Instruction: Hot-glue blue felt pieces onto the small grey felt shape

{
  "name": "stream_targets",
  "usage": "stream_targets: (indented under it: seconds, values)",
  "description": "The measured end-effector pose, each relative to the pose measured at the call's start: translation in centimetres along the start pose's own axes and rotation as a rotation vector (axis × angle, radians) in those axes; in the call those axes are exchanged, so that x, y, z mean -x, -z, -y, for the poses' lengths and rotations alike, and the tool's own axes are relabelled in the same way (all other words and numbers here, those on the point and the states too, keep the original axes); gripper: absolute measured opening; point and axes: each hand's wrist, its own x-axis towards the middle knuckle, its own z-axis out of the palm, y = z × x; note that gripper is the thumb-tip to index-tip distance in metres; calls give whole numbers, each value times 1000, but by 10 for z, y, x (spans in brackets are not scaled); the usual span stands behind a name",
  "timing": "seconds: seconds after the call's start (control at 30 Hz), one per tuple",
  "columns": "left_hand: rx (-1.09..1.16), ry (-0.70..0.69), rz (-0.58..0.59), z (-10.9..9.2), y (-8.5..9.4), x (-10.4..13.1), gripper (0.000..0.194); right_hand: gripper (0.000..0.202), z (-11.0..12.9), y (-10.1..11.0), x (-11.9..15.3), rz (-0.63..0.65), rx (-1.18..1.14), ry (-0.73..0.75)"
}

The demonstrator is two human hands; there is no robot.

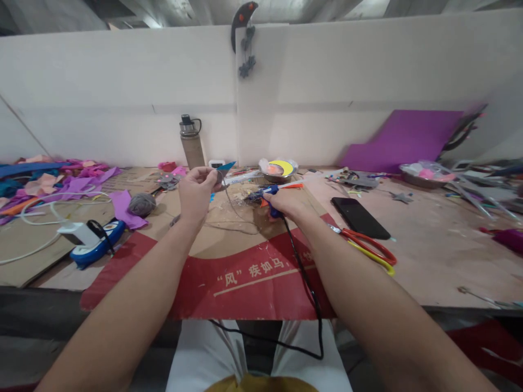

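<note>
Head view: the left hand (202, 185) pinches a blue pointed piece (226, 166), fingertips together; the right hand (286, 202) wraps a glue gun (270, 190). Grey yarn (230, 203) sagging near the nozzle could stick to hot glue. The cord (303, 269) might snag. The piece sits left of the gun, apart.
</note>
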Motion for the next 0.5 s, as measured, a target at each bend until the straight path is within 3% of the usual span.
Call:
stream_targets:
  seconds: [0.13, 0.23, 0.33, 0.4, 0.5]
  values:
    - [-41, -63, -5, 3, 1, 0, 16, 20, 11, 10, 9, -134, 303, 137]
    - [-102, -104, 16, 5, 0, 2, 16, 15, 27, -8, 26, -111, 326, 290]
    - [-156, -126, 52, 7, -2, 5, 14, 19, 38, -39, 43, 139, -131, 348]
    - [-185, -141, 74, 7, -3, 7, 15, 24, 41, -53, 50, 297, -318, 308]
    - [-194, -134, 89, 8, -4, 9, 13, 14, 42, -57, 54, 349, -411, 272]
